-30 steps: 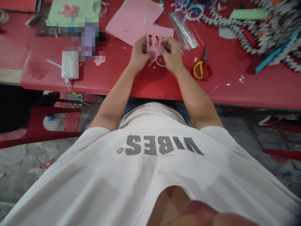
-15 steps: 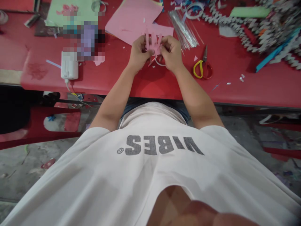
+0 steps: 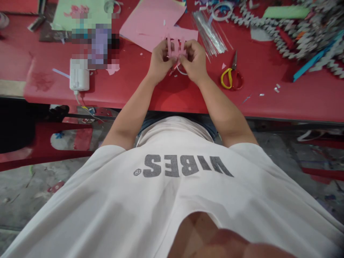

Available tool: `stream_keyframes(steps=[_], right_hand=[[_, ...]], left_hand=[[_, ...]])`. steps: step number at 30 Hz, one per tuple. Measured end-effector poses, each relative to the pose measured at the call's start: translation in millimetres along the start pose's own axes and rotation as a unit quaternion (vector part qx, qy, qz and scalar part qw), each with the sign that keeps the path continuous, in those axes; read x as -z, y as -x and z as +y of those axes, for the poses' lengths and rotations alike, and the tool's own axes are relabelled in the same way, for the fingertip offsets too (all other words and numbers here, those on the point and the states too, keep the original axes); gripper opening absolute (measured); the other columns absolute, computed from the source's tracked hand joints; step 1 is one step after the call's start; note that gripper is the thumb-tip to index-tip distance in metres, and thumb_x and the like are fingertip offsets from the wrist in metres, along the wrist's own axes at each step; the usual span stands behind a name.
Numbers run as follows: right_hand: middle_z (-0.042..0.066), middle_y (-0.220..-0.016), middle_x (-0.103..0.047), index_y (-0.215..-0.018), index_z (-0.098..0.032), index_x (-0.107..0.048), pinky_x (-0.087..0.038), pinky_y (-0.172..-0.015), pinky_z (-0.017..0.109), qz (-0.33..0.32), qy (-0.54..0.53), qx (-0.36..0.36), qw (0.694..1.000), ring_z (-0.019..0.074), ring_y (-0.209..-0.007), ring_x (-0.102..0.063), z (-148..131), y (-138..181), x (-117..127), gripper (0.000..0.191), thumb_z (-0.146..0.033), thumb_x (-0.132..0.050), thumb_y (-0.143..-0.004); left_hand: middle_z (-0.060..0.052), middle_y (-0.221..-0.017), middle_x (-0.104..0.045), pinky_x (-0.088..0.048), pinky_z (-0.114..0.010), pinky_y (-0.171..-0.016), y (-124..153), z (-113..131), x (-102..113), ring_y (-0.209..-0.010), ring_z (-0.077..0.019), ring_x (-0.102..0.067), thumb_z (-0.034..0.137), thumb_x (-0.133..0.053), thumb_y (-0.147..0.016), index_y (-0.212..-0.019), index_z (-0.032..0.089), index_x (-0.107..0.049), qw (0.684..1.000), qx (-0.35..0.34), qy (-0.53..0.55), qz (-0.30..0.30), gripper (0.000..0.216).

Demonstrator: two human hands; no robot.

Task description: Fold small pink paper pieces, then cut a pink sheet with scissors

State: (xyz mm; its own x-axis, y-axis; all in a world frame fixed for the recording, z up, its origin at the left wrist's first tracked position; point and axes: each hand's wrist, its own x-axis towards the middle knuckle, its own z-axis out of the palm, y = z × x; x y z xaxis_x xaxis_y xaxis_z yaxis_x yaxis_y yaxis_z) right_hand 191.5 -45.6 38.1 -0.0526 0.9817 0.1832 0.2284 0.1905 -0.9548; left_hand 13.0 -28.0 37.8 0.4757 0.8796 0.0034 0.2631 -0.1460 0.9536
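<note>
Between my hands is a pink paper piece cut into upright strips (image 3: 176, 46). My left hand (image 3: 162, 61) pinches its left side between thumb and fingers, and my right hand (image 3: 194, 60) grips its right side, the two thumbs almost meeting at the lower edge. Part of a white ring (image 3: 182, 71) shows on the table just under my hands; the rest is hidden. Pink paper sheets (image 3: 153, 25) lie right behind the cut piece. To the right of my right hand rest scissors (image 3: 231, 74) with one yellow and one red handle.
On the red table (image 3: 134, 89), clear plastic strips (image 3: 211, 34) and a tape roll (image 3: 222, 11) lie beyond my right hand. Grey zigzag garlands (image 3: 285, 46) heap up at far right. A white charger (image 3: 79, 75) with a cable sits left, near a purple object (image 3: 100, 44) partly pixelated.
My right hand has shifted slightly left, its thumb now pressing at the paper's lower edge close to the left thumb. The strips stand a little straighter.
</note>
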Motion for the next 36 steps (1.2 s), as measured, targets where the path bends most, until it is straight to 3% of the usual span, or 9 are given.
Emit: stream_keyframes(steps=[6, 12, 18, 21, 23, 26, 31, 33, 36], right_hand=[[-0.001, -0.067, -0.063, -0.085, -0.049, -0.059, -0.048, -0.053, 0.052, 0.023, -0.009, 0.021, 0.999, 0.0367, -0.084, -0.070, 8.7, -2.2, 1.0, 0.033, -0.060, -0.087, -0.074], [-0.004, -0.074, -0.071, -0.087, -0.049, -0.063, -0.052, -0.052, 0.051, 0.030, -0.049, 0.051, 0.997, 0.0311, -0.072, -0.068, 19.8, -6.4, 0.5, 0.028, -0.059, -0.089, -0.078], [-0.005, -0.087, -0.076, -0.089, -0.048, -0.069, -0.061, -0.058, 0.050, 0.019, -0.054, 0.087, 0.995, 0.0261, -0.068, -0.066, 30.7, -12.2, 0.4, 0.017, -0.052, -0.085, -0.087], [-0.004, -0.080, -0.072, -0.087, -0.045, -0.065, -0.057, -0.052, 0.048, 0.014, -0.078, 0.082, 0.993, 0.0267, -0.065, -0.066, 23.6, -10.8, -1.0, 0.025, -0.055, -0.088, -0.086], [-0.002, -0.075, -0.068, -0.086, -0.042, -0.059, -0.052, -0.047, 0.047, 0.010, -0.068, 0.047, 0.997, 0.0299, -0.067, -0.069, 15.1, -8.3, -2.2, 0.037, -0.061, -0.091, -0.082], [-0.002, -0.072, -0.067, -0.087, -0.042, -0.055, -0.053, -0.047, 0.048, 0.002, -0.050, 0.016, 0.999, 0.0329, -0.071, -0.072, 8.9, -6.6, -2.9, 0.043, -0.064, -0.091, -0.079], [-0.003, -0.075, -0.068, -0.086, -0.046, -0.061, -0.063, -0.058, 0.053, 0.020, -0.057, 0.047, 0.997, 0.0308, -0.070, -0.071, 22.2, -11.6, -1.4, 0.029, -0.060, -0.086, -0.082], [-0.004, -0.077, -0.069, -0.086, -0.049, -0.063, -0.066, -0.065, 0.056, 0.019, -0.050, 0.049, 0.997, 0.0308, -0.071, -0.071, 24.9, -12.5, -1.1, 0.023, -0.058, -0.084, -0.083], [-0.004, -0.077, -0.070, -0.085, -0.049, -0.061, -0.064, -0.061, 0.056, 0.012, -0.046, 0.020, 0.999, 0.0332, -0.076, -0.073, 22.2, -11.2, -1.2, 0.029, -0.063, -0.086, -0.079]], left_hand=[[0.002, -0.081, -0.075, -0.048, -0.045, -0.048, 5.8, 13.7, -3.3, -0.084, -0.0319, -0.076, 0.068, -0.079, -0.069, -0.117, 0.059, -0.074, 0.995, -0.063, -0.033, 0.071, 0.049], [0.001, -0.078, -0.072, -0.052, -0.049, -0.054, -5.4, -9.5, 0.3, -0.086, -0.0324, -0.075, 0.065, -0.081, -0.069, -0.112, 0.054, -0.072, 0.987, -0.062, -0.037, 0.145, 0.045], [0.007, -0.091, -0.079, -0.071, -0.049, -0.079, -17.7, -35.7, 4.2, -0.075, -0.0195, -0.066, 0.053, -0.082, -0.073, -0.101, 0.042, -0.064, 0.981, -0.110, 0.045, 0.156, 0.034], [0.007, -0.092, -0.079, -0.072, -0.051, -0.080, -19.7, -41.1, 6.7, -0.075, -0.0217, -0.070, 0.048, -0.084, -0.074, -0.098, 0.046, -0.067, 0.979, -0.137, 0.062, 0.138, 0.030], [0.007, -0.091, -0.079, -0.069, -0.053, -0.072, -20.4, -42.2, 7.6, -0.083, -0.0264, -0.076, 0.055, -0.083, -0.074, -0.101, 0.053, -0.070, 0.980, -0.145, 0.048, 0.131, 0.030], [0.005, -0.092, -0.081, -0.065, -0.053, -0.062, -20.3, -39.9, 7.2, -0.094, -0.0307, -0.080, 0.065, -0.079, -0.069, -0.108, 0.059, -0.074, 0.983, -0.113, 0.020, 0.141, 0.040], [0.007, -0.092, -0.081, -0.073, -0.057, -0.086, -18.0, -32.9, 6.0, -0.089, -0.0286, -0.080, 0.049, -0.081, -0.065, -0.092, 0.053, -0.072, 0.983, -0.065, 0.040, 0.165, 0.029], [0.006, -0.090, -0.080, -0.072, -0.059, -0.079, -17.6, -32.0, 6.4, -0.095, -0.0311, -0.080, 0.053, -0.079, -0.064, -0.095, 0.056, -0.073, 0.985, -0.055, 0.020, 0.164, 0.031], [0.006, -0.090, -0.080, -0.069, -0.057, -0.071, -17.3, -32.5, 7.2, -0.095, -0.0309, -0.081, 0.054, -0.077, -0.064, -0.093, 0.056, -0.071, 0.984, -0.060, 0.019, 0.169, 0.030]])
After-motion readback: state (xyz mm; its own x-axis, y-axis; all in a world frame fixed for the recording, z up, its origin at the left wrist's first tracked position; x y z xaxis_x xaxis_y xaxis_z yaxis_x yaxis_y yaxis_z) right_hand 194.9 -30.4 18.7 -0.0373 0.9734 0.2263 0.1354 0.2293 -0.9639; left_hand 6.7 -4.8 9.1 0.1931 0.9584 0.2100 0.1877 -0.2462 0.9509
